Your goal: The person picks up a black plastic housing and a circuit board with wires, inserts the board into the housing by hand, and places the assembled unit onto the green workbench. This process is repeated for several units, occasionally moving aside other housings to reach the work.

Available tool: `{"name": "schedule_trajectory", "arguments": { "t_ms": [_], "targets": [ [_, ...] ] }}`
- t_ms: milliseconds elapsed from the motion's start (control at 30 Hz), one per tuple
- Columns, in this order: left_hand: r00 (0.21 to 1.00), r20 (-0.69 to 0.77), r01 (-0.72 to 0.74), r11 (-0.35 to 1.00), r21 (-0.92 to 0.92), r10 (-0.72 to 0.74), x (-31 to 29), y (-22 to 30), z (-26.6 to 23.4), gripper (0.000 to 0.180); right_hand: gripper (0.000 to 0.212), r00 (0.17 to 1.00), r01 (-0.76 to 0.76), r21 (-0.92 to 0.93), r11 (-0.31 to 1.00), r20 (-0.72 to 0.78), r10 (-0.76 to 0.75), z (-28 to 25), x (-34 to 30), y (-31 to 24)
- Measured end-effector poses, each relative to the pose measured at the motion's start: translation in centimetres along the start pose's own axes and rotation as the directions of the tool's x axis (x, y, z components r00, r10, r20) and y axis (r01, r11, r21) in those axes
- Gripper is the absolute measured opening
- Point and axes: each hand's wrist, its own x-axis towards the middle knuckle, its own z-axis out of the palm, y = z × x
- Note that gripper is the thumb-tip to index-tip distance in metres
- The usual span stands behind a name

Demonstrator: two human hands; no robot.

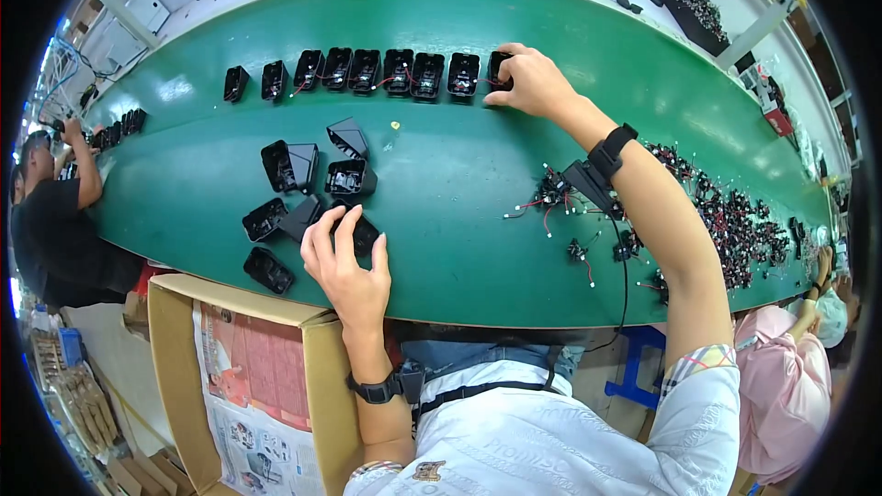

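Observation:
A row of open black plastic housings [427, 76] stands across the far side of the green table, with red wires and small black parts inside several of them. My right hand [531, 83] reaches to the row's right end, thumb and fingers closed around the sides of the last housing [498, 70]. Nearer to me, my left hand [347, 262] curls its fingers over another black housing [365, 235], hiding part of it. Around that hand lies a loose group of empty-looking black housings [350, 179], some upright and some tipped over.
A big pile of small wired black parts [735, 230] covers the table's right side. An open cardboard box [241, 305] stands at the near left edge. One person [64, 211] works at the far left, another in pink [781, 386] sits at the right.

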Motion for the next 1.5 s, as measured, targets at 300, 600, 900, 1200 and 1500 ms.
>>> {"name": "schedule_trajectory", "arguments": {
  "t_ms": [300,600,900,1200,1500],
  "targets": [
    [0.981,-0.055,-0.193,0.967,-0.169,0.186,-0.6,1.0,0.4,0.043,0.031,0.979,0.192,0.158,0.969,-0.094,-0.179,-10.5,-11.6,-1.5],
    [0.999,0.05,0.011,0.996,-0.089,-0.006,-1.6,0.6,1.1,0.053,0.048,0.94,-0.289,0.251,0.924,0.259,0.224,-8.3,-26.3,-5.7],
    [0.983,0.139,-0.066,0.931,-0.358,0.123,-3.4,5.2,2.1,0.047,0.018,0.952,-0.136,0.348,0.927,-0.212,0.22,-2.1,-27.3,-5.2],
    [0.982,0.154,-0.041,0.92,-0.39,0.109,-3.7,6.7,2.4,0.058,0.023,0.901,-0.284,0.849,0.445,0.078,0.427,-2.3,-25.2,-5.9],
    [0.975,0.196,-0.01,0.894,-0.449,0.11,-3.4,6.5,2.4,0.052,0.023,0.837,-0.399,0.897,0.19,0.272,0.474,-3.0,-24.9,-6.6]
  ]
}}
